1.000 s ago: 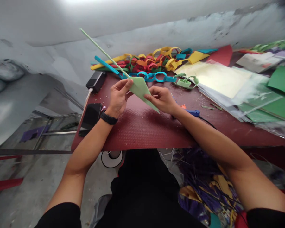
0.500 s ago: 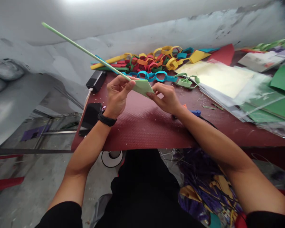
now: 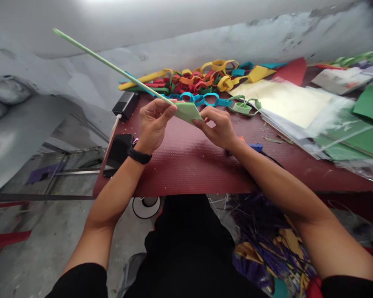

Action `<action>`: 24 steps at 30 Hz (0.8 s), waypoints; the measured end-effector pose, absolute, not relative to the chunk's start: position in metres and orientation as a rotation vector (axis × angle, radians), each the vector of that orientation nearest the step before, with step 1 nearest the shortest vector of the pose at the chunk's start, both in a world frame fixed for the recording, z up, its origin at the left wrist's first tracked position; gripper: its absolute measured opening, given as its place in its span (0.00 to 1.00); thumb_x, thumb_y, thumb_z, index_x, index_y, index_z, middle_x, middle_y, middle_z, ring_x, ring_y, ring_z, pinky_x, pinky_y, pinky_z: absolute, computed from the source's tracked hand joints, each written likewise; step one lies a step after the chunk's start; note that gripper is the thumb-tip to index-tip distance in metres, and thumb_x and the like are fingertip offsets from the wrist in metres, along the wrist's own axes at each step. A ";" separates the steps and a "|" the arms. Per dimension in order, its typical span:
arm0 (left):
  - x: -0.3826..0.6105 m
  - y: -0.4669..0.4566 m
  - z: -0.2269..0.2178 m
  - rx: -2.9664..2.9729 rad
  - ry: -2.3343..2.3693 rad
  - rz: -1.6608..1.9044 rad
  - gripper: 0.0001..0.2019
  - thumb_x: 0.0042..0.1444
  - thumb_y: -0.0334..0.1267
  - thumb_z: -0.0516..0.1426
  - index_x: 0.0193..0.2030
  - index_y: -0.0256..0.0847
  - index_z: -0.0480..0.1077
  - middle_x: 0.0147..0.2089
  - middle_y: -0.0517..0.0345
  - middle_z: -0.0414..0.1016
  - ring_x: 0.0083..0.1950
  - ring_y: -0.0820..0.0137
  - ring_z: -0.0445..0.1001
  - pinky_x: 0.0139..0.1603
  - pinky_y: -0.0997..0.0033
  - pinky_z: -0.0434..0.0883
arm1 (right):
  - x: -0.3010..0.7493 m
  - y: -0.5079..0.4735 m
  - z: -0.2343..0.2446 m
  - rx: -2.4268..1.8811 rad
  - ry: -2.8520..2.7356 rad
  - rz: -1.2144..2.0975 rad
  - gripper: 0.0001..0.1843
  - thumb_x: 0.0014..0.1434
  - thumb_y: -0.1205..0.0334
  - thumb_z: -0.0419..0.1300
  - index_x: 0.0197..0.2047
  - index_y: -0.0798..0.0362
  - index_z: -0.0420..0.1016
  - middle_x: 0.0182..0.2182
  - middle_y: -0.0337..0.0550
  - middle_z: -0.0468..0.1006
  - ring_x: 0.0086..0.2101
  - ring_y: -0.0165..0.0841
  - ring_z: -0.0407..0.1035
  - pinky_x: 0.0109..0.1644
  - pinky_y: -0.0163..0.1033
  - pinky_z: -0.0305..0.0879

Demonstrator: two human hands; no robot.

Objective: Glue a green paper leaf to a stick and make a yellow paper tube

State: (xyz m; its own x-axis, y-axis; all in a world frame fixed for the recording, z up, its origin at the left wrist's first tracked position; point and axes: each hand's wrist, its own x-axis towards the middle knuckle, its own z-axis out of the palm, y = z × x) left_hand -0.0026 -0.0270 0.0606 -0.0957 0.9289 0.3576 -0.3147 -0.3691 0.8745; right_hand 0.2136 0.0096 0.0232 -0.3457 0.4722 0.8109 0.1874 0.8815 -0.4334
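Light green paper [image 3: 186,112] was held raised over the desk [image 3: 180,174], on the wearer's side of the blue paper chain [image 3: 199,100] (landmark for all positions). Its broad part spanned the space between the two hands; a long narrow length ran from the left fingers up and away, past the left end of the blue chain. Could not tell whether that length was rolled or seen edge-on.

Left hand [image 3: 154,123]: grip clamped, thumb and fingers together on the paper near the base of the narrow length. Right hand [image 3: 217,125]: grip clamped, thumb and forefinger pinching the lower right corner.

Surroundings: multicoloured paper chains [image 3: 195,86] lay heaped just behind the blue chain; light green paper loops [image 3: 243,108] lay just beside its right end. Cream sheets [image 3: 286,101] were spread further right. A black box with a white plug [image 3: 125,105] stood to its left, and a black smartphone [image 3: 120,151] lay left and nearer the wearer. A blue corded tool [image 3: 256,147], mostly hidden by the right forearm, lay right and nearer.
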 end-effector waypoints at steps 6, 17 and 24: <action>-0.003 -0.027 0.060 1.209 0.808 1.613 0.22 0.49 0.55 0.80 0.40 0.46 0.81 0.49 0.58 0.85 0.64 0.56 0.84 0.57 0.60 0.82 | 0.214 0.006 0.027 -0.574 -1.948 0.375 0.25 0.75 0.39 0.62 0.34 0.49 0.75 0.31 0.42 0.77 0.31 0.32 0.66 0.36 0.40 0.66; -0.002 -0.020 0.046 1.246 0.813 1.519 0.26 0.43 0.57 0.82 0.41 0.44 0.85 0.43 0.57 0.87 0.43 0.67 0.85 0.45 0.67 0.84 | 0.214 0.002 0.029 -0.687 -1.928 0.708 0.31 0.70 0.29 0.64 0.34 0.50 0.75 0.27 0.37 0.72 0.27 0.28 0.60 0.30 0.37 0.58; -0.001 -0.017 0.038 1.270 0.823 1.446 0.26 0.41 0.54 0.83 0.43 0.43 0.86 0.43 0.57 0.87 0.41 0.69 0.84 0.43 0.69 0.83 | 0.214 0.004 0.030 -0.659 -1.894 0.950 0.33 0.59 0.28 0.74 0.32 0.51 0.75 0.27 0.35 0.68 0.26 0.26 0.55 0.25 0.35 0.50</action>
State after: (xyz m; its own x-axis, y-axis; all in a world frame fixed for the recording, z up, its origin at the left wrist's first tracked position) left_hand -0.0007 -0.0173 0.0378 0.0524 0.9564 0.2874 -0.2412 -0.2672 0.9330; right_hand 0.2140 0.0042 0.0301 -0.4621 0.7476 0.4770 0.0650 0.5650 -0.8225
